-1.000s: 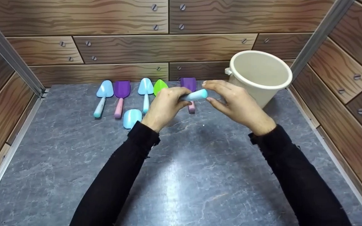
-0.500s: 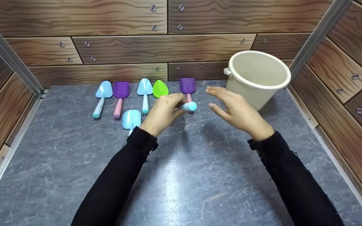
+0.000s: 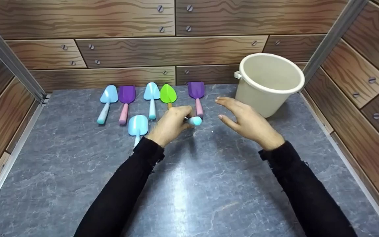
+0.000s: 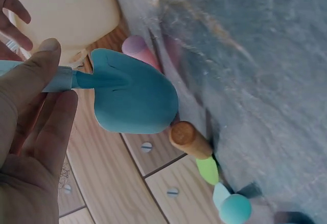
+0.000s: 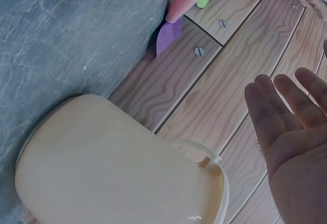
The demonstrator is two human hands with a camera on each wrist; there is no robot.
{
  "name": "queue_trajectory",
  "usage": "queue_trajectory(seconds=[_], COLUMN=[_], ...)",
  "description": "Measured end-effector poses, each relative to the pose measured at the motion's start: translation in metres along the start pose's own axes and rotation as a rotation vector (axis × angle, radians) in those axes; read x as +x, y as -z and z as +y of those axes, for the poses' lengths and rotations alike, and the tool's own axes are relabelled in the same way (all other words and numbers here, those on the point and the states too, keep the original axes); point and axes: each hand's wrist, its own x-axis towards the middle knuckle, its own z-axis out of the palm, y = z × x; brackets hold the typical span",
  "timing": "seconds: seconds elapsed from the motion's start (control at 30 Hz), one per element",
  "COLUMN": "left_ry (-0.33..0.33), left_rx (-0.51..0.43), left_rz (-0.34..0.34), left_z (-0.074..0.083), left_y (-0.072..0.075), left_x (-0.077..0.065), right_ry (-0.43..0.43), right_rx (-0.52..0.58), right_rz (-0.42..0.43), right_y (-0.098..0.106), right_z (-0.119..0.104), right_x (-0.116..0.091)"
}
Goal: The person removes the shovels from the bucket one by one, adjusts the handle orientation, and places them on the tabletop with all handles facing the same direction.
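My left hand (image 3: 171, 123) grips a small blue hand shovel by its light blue handle (image 3: 194, 120). In the left wrist view, the shovel's blade (image 4: 135, 96) points away from the fingers, held above the floor. In the head view my own hand hides that blade. Thumb and fingers apart, my right hand (image 3: 250, 121) hovers to the right of the shovel, touching nothing, in front of the cream bucket (image 3: 253, 98). A green hand trowel (image 3: 168, 93) lies just beyond my left hand, its handle mostly hidden. A purple shovel (image 3: 196, 90) with a pink handle lies behind the held one.
Farther left lie two blue trowels (image 3: 109, 94) (image 3: 152, 91) and another purple shovel (image 3: 127, 94). A blue shovel (image 3: 138, 125) lies nearer, beside my left wrist. Wood-patterned walls (image 3: 127, 52) enclose the grey marbled floor (image 3: 61, 158).
My left hand has come down and slightly left with the blue shovel, its handle end now turned more toward me. The right hand has also sunk a little and is farther from the handle.
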Motion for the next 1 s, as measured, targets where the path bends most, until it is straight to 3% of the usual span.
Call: queue_trajectory(seconds=[0.33,0.63,0.83,1.0], left_ry=[-0.077,-0.123,-0.145,-0.126], left_rx=[0.018,0.177,0.202,0.179], left_rz=[-0.065,-0.238,-0.350,-0.351], left_z=[-0.005,-0.007,-0.007,-0.007], left_y=[-0.010,-0.020,-0.019,-0.010], left_x=[-0.001,-0.005,-0.009,-0.009], right_ry=[-0.008,-0.032,-0.038,-0.057], right_rx=[0.003,0.016,0.010,0.000], right_rz=[-0.026,-0.067,-0.087,-0.109], right_y=[-0.005,-0.012,-0.015,-0.017], right_z=[0.004,0.005,0.003,-0.002], right_x=[-0.002,-0.003,-0.002,0.003])
